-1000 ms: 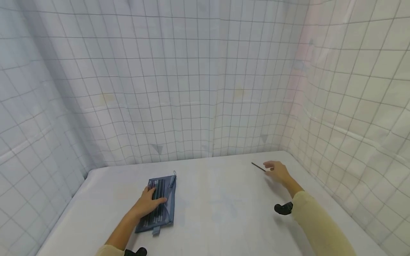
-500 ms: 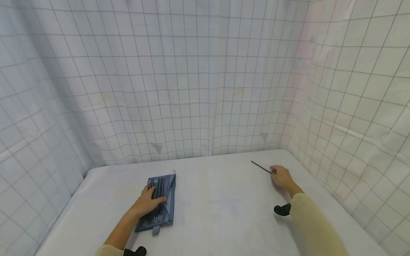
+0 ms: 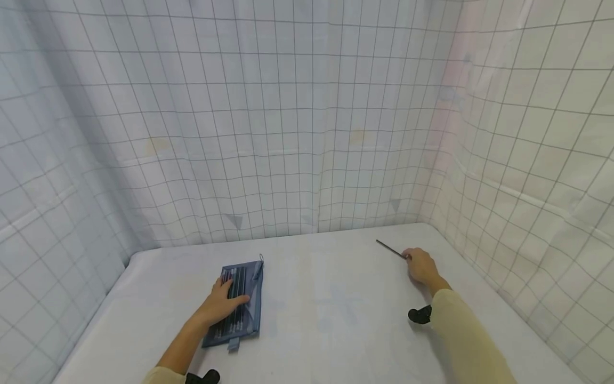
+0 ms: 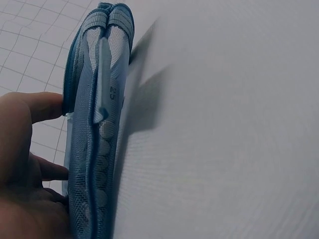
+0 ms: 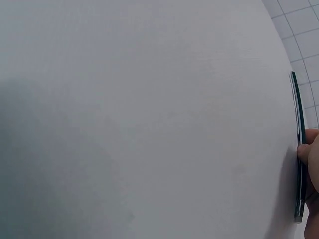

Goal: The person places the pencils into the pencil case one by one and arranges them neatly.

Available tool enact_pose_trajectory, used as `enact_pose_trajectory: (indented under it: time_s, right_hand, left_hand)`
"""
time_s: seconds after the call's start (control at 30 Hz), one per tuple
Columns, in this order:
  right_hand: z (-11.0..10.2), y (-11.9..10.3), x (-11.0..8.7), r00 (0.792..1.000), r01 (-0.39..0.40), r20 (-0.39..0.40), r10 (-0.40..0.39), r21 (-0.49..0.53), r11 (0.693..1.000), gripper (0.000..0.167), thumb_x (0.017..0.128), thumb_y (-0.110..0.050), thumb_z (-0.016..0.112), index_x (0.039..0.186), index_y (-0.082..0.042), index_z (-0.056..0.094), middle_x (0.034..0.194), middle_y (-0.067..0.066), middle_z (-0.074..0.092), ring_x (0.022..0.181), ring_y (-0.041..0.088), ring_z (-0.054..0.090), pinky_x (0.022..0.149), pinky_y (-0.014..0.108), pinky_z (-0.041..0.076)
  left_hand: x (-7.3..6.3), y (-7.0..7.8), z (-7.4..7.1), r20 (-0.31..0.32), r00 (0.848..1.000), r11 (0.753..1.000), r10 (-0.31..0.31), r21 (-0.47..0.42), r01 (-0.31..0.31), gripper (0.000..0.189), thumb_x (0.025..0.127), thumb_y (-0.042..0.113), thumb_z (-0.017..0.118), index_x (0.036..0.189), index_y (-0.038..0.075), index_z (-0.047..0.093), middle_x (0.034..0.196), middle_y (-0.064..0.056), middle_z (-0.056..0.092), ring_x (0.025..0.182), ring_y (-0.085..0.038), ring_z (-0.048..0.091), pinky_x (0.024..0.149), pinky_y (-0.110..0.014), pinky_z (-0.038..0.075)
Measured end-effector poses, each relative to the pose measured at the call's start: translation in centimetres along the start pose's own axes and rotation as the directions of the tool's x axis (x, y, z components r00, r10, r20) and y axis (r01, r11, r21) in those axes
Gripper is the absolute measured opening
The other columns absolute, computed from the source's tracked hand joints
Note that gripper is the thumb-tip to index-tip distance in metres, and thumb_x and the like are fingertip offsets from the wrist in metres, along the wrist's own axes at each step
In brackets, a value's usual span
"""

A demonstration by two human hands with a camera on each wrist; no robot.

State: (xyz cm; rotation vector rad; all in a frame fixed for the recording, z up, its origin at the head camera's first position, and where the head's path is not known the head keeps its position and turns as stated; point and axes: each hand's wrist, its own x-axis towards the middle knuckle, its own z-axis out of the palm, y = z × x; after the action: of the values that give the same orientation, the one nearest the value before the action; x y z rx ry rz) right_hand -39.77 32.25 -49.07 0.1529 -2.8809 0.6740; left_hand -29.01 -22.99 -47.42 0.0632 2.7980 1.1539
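A blue mesh pencil case [image 3: 254, 314] with a zip lies flat on the left part of the table. Several dark pencils show through its clear top. My left hand [image 3: 221, 305] rests on it, fingers and thumb spread over the top. From the left wrist, the case [image 4: 82, 164] appears edge-on, with the fingertips touching its upper face. At the far right, my right hand [image 3: 421, 266] pinches a dark pencil [image 3: 389, 248] near its near end. The right wrist view has the pencil [image 5: 296, 99] at its right edge, thumb and finger on it.
A white table [image 3: 312, 320] spreads between the two hands. White cloth walls with a dark grid [image 3: 288, 122] stand behind it and along both sides. Black wrist cameras [image 3: 420, 314] sit under the sleeves.
My right hand has come down at the pencil's near end and now pinches it; a second ago its fingers were spread beside it. The left hand and the pencil case stay in place.
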Motion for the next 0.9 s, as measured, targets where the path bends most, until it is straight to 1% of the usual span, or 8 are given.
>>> enact_pose_trajectory:
  time_s: [0.1, 0.23, 0.33, 0.43, 0.6, 0.73, 0.83, 0.9]
  right_hand:
    - [-0.1, 0.0, 0.1, 0.999, -0.001, 0.036, 0.001, -0.001, 1.000, 0.027, 0.103, 0.003, 0.047, 0.122, 0.010, 0.065, 0.121, 0.030, 0.063, 0.120, 0.051, 0.056, 0.101, 0.062, 0.044]
    - [-0.3, 0.2, 0.2, 0.998, 0.002, 0.061, -0.005, 0.045, 0.999, 0.027, 0.101, 0.004, 0.047, 0.122, 0.011, 0.063, 0.120, 0.029, 0.064, 0.118, 0.049, 0.058, 0.100, 0.060, 0.046]
    - [-0.8, 0.2, 0.2, 0.997, 0.026, 0.065, -0.031, 0.076, 0.997, 0.027, 0.099, 0.004, 0.049, 0.121, 0.013, 0.063, 0.115, 0.029, 0.065, 0.111, 0.047, 0.060, 0.095, 0.059, 0.049]
    - [-1.3, 0.2, 0.2, 0.997, 0.039, 0.063, -0.045, 0.096, 0.995, 0.027, 0.098, 0.001, 0.052, 0.120, 0.014, 0.063, 0.109, 0.026, 0.065, 0.103, 0.041, 0.062, 0.089, 0.056, 0.051]
    - [-2.1, -0.1, 0.5, 0.997, 0.032, 0.069, -0.043, 0.142, 0.989, 0.028, 0.097, -0.002, 0.056, 0.120, 0.013, 0.063, 0.106, 0.021, 0.065, 0.094, 0.033, 0.060, 0.081, 0.050, 0.052]
    - [-2.4, -1.1, 0.6, 0.996, 0.040, 0.073, -0.056, 0.210, 0.977, 0.029, 0.097, -0.002, 0.058, 0.121, 0.014, 0.063, 0.109, 0.022, 0.066, 0.096, 0.033, 0.061, 0.079, 0.045, 0.053]
    - [-2.3, -1.8, 0.7, 0.996, 0.013, 0.084, -0.040, 0.294, 0.956, 0.030, 0.098, -0.003, 0.058, 0.123, 0.013, 0.063, 0.114, 0.023, 0.065, 0.099, 0.033, 0.061, 0.079, 0.043, 0.054]
    - [-2.1, -2.3, 0.9, 0.995, -0.022, 0.099, -0.014, 0.352, 0.936, 0.030, 0.100, -0.004, 0.058, 0.126, 0.012, 0.062, 0.118, 0.023, 0.065, 0.100, 0.032, 0.062, 0.080, 0.041, 0.054]
  left_hand:
    - [0.0, 0.1, 0.1, -0.003, 1.000, 1.000, 0.001, 0.012, -0.001, 0.094, 0.098, 0.041, 0.067, 0.153, -0.020, 0.021, 0.158, -0.047, -0.001, 0.144, -0.065, 0.003, 0.112, -0.076, 0.013]
    - [0.0, 0.1, 0.1, -0.011, 1.000, 1.000, 0.002, 0.026, -0.002, 0.093, 0.098, 0.040, 0.067, 0.152, -0.021, 0.022, 0.157, -0.048, 0.001, 0.144, -0.065, 0.003, 0.112, -0.076, 0.013]
    - [0.0, 0.1, 0.1, -0.018, 1.000, 0.999, 0.006, 0.034, -0.006, 0.092, 0.098, 0.039, 0.067, 0.152, -0.021, 0.023, 0.157, -0.048, 0.002, 0.144, -0.065, 0.004, 0.112, -0.076, 0.013]
    - [0.1, 0.0, 0.1, -0.019, 1.000, 0.999, 0.009, 0.035, -0.009, 0.092, 0.097, 0.039, 0.067, 0.152, -0.021, 0.023, 0.157, -0.049, 0.002, 0.144, -0.065, 0.004, 0.112, -0.076, 0.013]
    - [0.1, -0.1, 0.1, -0.016, 1.000, 0.999, 0.003, 0.033, -0.002, 0.093, 0.097, 0.040, 0.067, 0.152, -0.021, 0.023, 0.157, -0.048, 0.001, 0.144, -0.065, 0.003, 0.112, -0.077, 0.013]
    - [0.2, -0.2, 0.2, -0.016, 1.000, 0.999, -0.004, 0.035, 0.005, 0.094, 0.097, 0.041, 0.067, 0.152, -0.020, 0.023, 0.157, -0.048, 0.001, 0.144, -0.065, 0.003, 0.112, -0.077, 0.012]
    - [0.2, -0.1, 0.2, -0.013, 1.000, 1.000, -0.005, 0.028, 0.005, 0.093, 0.097, 0.040, 0.067, 0.153, -0.020, 0.022, 0.158, -0.047, 0.001, 0.145, -0.064, 0.002, 0.112, -0.076, 0.012]
    - [0.2, -0.1, 0.2, -0.015, 1.000, 1.000, -0.001, 0.022, 0.002, 0.092, 0.098, 0.040, 0.067, 0.152, -0.020, 0.023, 0.158, -0.047, 0.001, 0.145, -0.064, 0.003, 0.112, -0.076, 0.012]
